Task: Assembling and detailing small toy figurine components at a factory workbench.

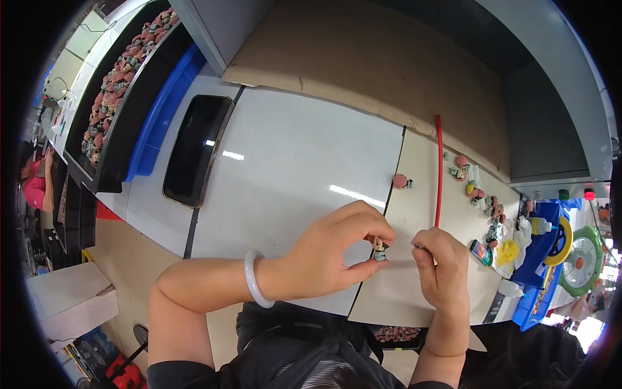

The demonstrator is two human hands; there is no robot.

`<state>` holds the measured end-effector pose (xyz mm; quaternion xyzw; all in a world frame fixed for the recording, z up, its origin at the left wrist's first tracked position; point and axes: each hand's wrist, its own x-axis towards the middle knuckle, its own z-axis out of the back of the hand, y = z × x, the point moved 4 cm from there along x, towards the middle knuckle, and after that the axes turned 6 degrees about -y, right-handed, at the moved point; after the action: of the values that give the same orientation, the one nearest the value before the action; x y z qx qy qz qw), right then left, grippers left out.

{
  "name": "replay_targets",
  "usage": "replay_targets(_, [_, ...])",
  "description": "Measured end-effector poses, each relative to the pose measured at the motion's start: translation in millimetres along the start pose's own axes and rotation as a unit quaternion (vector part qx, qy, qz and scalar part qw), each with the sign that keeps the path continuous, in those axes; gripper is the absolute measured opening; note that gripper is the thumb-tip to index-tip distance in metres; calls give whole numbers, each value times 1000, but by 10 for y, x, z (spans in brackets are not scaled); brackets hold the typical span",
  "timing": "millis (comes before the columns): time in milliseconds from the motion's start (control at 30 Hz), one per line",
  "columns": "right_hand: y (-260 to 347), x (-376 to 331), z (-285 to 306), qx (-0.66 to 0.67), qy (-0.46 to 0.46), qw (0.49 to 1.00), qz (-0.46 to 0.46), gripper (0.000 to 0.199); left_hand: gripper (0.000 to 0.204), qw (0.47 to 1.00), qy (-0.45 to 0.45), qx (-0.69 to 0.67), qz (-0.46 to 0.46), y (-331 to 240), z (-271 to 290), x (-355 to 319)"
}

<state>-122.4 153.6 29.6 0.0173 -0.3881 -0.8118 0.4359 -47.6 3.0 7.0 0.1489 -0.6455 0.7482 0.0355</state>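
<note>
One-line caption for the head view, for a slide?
Left hand pinches a tiny figurine beside the right hand over a white table.

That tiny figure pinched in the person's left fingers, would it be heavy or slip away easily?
The tiny figure is probably very light: the left hand holds it with fingertips alone. It looks stiff, keeping its shape in the pinch. Being so small, it could slip out easily, which may be why the right hand works close beside it above the white table.

A small assembly workshop — a white table (291, 149), a long black tray (133, 97) heaped with tiny pink-and-grey figurines (113, 84), blue parts bins (541, 243) — another worker nearby.
</note>
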Motion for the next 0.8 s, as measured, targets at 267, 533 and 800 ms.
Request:
replay_targets(267, [90,-25,-88,-16,-3,999,29,19,39,1000,-6,-5,-15,-24,-12,-19])
replay_targets(533, [113,-33,-102,-68,15,995,71,27,42,1000,15,14,-4,-27,-22,-12])
replay_targets(800, [60,-30,-99,-5,39,999,30,22,39,1000,-11,3,-25,-33,27,-14])
